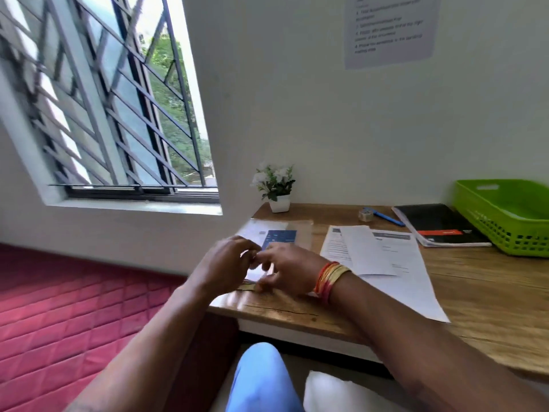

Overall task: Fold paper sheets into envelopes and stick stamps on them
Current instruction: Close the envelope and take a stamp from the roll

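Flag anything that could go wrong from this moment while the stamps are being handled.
Both hands, left hand and right hand, meet over a small item at the desk's left edge; blur hides the grip. A dropped piece may fall off that edge. The right forearm lies on the loose paper sheets and could drag or crease them.

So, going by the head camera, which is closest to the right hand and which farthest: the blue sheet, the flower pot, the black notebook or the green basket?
From the right hand:
1. Blue sheet, just behind the fingers.
2. Flower pot, farther back by the wall.
3. Black notebook, off to the right.
4. Green basket, at the far right edge.
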{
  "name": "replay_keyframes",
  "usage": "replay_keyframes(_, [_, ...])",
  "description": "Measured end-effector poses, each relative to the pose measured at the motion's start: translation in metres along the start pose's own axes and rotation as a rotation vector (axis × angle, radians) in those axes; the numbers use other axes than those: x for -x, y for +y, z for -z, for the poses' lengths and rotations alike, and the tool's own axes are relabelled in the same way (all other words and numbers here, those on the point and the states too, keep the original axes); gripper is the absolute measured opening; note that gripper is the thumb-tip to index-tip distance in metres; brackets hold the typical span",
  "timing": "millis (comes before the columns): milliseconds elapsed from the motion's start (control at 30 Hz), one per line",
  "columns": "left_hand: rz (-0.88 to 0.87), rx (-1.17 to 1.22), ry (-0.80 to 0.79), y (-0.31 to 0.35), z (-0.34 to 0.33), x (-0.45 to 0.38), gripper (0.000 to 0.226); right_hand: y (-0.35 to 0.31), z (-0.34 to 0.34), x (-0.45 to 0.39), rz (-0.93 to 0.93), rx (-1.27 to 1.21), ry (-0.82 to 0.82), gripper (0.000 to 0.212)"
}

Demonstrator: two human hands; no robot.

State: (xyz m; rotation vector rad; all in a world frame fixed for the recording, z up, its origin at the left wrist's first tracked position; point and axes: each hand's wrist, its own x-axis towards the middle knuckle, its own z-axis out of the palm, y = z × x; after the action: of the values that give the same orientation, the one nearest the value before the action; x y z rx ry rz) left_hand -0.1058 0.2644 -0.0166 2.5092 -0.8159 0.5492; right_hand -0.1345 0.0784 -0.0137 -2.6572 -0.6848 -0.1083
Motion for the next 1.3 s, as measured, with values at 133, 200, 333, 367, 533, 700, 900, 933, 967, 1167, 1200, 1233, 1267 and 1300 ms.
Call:
replay_keyframes(133, [0.061,-0.003,-0.016,-0.016,0.002,0.013,0.020,-0.015,-0.019,-0.015,0.006,0.123,0.021,0.044])
replay_keyframes(200, [0.072,0.005,-0.007,-0.021,0.001,0.016,0.020,-0.018,-0.023,-0.018,0.027,0.187,0.061,0.029])
replay_keyframes(333, [0.086,0.026,-0.003,-0.031,-0.003,0.020,0.019,-0.022,-0.027,-0.021,0.025,0.207,0.150,0.022])
replay_keyframes(367, [0.088,0.033,0.006,-0.033,-0.004,0.020,0.019,-0.023,-0.028,-0.022,0.012,0.190,0.168,0.022])
replay_keyframes(533, [0.101,0.072,0.262,-0.032,0.002,0.021,0.040,-0.032,-0.016,-0.027,-0.061,-0.041,0.378,0.018])
replay_keyframes(700, [0.067,0.081,0.505,-0.009,0.018,0.013,0.059,-0.045,0.015,-0.038,-0.081,-0.263,0.607,0.011])
replay_keyframes(900, [0.011,0.183,0.461,0.021,0.037,-0.007,0.082,-0.063,0.071,-0.042,-0.057,-0.651,0.720,0.011])
replay_keyframes(933, [0.007,0.180,0.436,0.025,0.041,-0.013,0.085,-0.065,0.079,-0.042,-0.049,-0.754,0.722,0.012])
replay_keyframes(967, [-0.002,0.171,0.415,0.029,0.046,-0.019,0.084,-0.067,0.086,-0.041,-0.049,-0.859,0.718,0.012])
replay_keyframes(1167, [-0.151,0.184,0.263,0.046,0.077,-0.058,0.062,-0.054,0.118,-0.036,-0.032,-1.317,0.646,0.032])
replay_keyframes(1200, [-0.171,0.203,0.230,0.047,0.083,-0.064,0.058,-0.047,0.122,-0.034,-0.008,-1.309,0.652,0.031])
replay_keyframes(1233, [-0.177,0.225,0.185,0.048,0.089,-0.070,0.053,-0.040,0.124,-0.031,0.008,-1.264,0.670,0.028])
replay_keyframes(1267, [-0.180,0.234,0.137,0.050,0.094,-0.077,0.047,-0.032,0.126,-0.028,0.009,-1.166,0.702,0.023])
replay_keyframes(1300, [-0.188,0.226,0.093,0.052,0.098,-0.084,0.040,-0.024,0.128,-0.025,-0.002,-1.025,0.741,0.018])
